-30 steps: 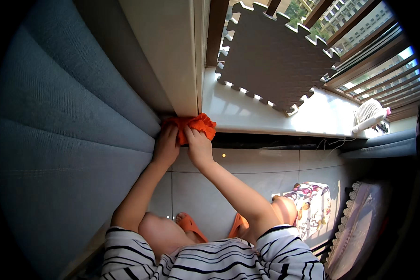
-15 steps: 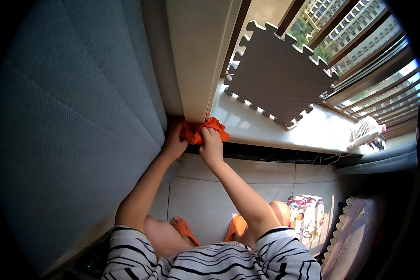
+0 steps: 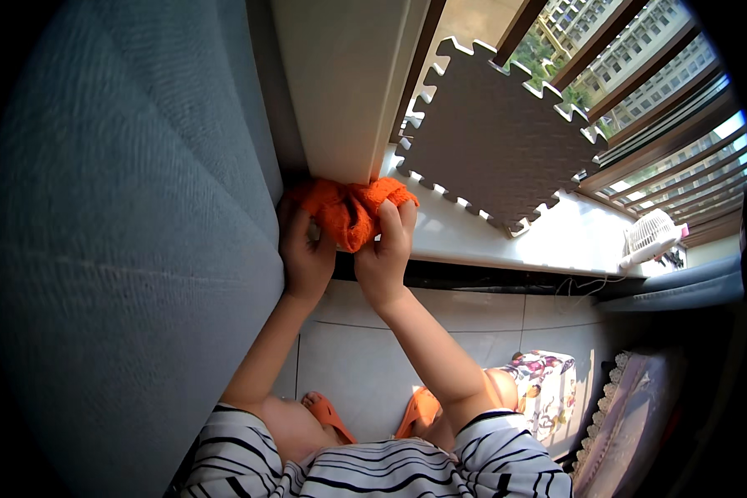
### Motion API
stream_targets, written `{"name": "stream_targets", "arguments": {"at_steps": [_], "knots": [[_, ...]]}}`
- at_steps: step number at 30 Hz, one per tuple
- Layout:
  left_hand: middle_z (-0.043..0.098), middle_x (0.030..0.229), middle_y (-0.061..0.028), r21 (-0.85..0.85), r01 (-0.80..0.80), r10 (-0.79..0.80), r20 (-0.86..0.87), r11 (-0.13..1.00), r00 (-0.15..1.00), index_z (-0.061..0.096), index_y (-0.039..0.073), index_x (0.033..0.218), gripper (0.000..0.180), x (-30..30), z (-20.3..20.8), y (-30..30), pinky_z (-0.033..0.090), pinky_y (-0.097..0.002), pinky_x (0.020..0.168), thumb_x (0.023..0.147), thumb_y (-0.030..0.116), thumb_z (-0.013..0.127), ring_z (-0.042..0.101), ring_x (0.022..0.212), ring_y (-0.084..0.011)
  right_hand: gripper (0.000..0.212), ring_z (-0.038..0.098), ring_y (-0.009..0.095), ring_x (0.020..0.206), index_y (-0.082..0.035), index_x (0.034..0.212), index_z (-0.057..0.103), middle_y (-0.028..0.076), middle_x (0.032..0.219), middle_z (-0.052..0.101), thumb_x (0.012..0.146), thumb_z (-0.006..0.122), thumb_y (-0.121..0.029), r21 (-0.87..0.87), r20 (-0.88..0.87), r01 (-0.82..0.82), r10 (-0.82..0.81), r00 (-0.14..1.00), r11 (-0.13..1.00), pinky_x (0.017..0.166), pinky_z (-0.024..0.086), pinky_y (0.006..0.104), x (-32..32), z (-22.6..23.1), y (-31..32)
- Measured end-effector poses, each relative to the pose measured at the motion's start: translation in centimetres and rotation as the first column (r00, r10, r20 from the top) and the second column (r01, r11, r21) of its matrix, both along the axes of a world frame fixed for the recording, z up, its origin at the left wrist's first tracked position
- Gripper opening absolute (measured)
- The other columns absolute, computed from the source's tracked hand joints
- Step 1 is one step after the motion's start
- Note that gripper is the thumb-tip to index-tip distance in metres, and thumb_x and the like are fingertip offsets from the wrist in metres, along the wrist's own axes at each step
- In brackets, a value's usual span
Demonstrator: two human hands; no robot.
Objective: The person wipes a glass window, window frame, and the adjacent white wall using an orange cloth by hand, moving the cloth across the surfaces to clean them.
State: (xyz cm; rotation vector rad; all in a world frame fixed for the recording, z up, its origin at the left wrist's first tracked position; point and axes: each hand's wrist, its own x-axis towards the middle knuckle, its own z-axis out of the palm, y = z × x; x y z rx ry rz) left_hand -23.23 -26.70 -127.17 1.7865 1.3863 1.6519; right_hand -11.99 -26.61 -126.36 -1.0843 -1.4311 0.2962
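An orange cloth point(image 3: 350, 217), bunched and folded, is held between both hands against the foot of a pale wall post point(image 3: 344, 100), at the left end of the white windowsill point(image 3: 448, 236). My left hand point(image 3: 305, 259) grips the cloth's left side, close beside the grey-blue curtain point(image 3: 141, 232); some of its fingers are hidden behind the cloth. My right hand point(image 3: 386, 256) pinches the right side, thumb and fingers closed on the fabric.
A dark foam mat tile point(image 3: 498, 137) with jagged edges leans on the sill before the barred window point(image 3: 631, 75). Farther right stands a small white fan point(image 3: 649, 236) with a thin cable. Below are floor tiles point(image 3: 440, 309) and my orange slippers point(image 3: 419, 411).
Both hands have lifted and moved slightly farther away with the cloth. The cloth now bulges up more, with a fold open toward me. The curtain has shifted a little.
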Motion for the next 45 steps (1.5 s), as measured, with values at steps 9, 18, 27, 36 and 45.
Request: {"name": "stream_targets", "arguments": {"at_steps": [9,18,27,36,45], "knots": [[0.057,0.105,-0.0117,0.017,0.010,-0.010,-0.016,1.000,1.000,0.060,0.004,0.107,0.026,0.7,-5.3,0.0,0.047,-0.0347,0.082,0.081,0.004,0.064,0.056,0.096,-0.0286,0.024,0.053,0.028,0.084,-0.001,0.094,0.059,0.012,0.092,0.056,0.074,0.071,-0.001,-0.107,-0.008,0.092,-0.094,0.996,0.990,0.075,0.045,0.0338,-0.1,-7.0,-0.2],[0.054,0.103,-0.0089,-0.200,0.072,-0.052,0.103,0.977,0.993,0.056,0.004,0.106,0.024,0.9,-10.6,-0.5,0.047,-0.0305,0.074,0.083,-0.002,0.057,0.056,0.091,-0.0217,0.021,0.059,0.027,0.089,0.000,0.099,0.060,0.013,0.097,0.061,0.079,0.060,0.005,-0.417,-0.190,-0.019,-0.067,0.979,0.909,0.082,0.047,0.0308,0.2,-9.1,-0.9],[0.059,0.111,-0.0069,-0.184,0.135,-0.080,0.281,0.974,0.956,0.051,0.003,0.120,0.033,2.4,-1.8,-0.8,0.044,-0.0309,0.094,0.088,-0.001,0.057,0.058,0.103,-0.0180,0.025,0.059,0.028,0.089,0.002,0.102,0.059,0.014,0.098,0.061,0.079,0.055,0.010,-0.274,-0.148,0.020,-0.063,0.987,0.962,0.083,0.048,0.0321,0.4,-3.2,-0.7],[0.058,0.109,-0.0073,0.127,0.079,-0.092,0.102,0.989,0.991,0.056,0.002,0.116,0.031,0.4,9.8,1.7,0.047,-0.0267,0.079,0.085,0.001,0.061,0.056,0.095,-0.0157,0.025,0.058,0.025,0.084,0.003,0.099,0.060,0.013,0.093,0.060,0.074,0.059,0.011,0.021,-0.064,0.021,-0.020,0.998,1.000,0.076,0.048,0.0308,0.9,8.9,0.8],[0.053,0.122,-0.0099,0.417,-0.041,0.035,0.021,0.908,0.999,0.052,0.002,0.124,0.040,-0.4,11.2,3.6,0.041,-0.0314,0.098,0.086,0.004,0.064,0.053,0.113,-0.0220,0.027,0.058,0.023,0.081,0.003,0.097,0.061,0.012,0.091,0.060,0.072,0.063,0.013,0.159,-0.022,0.046,-0.043,0.999,0.986,0.072,0.048,0.0288,0.7,11.6,1.5]]}}
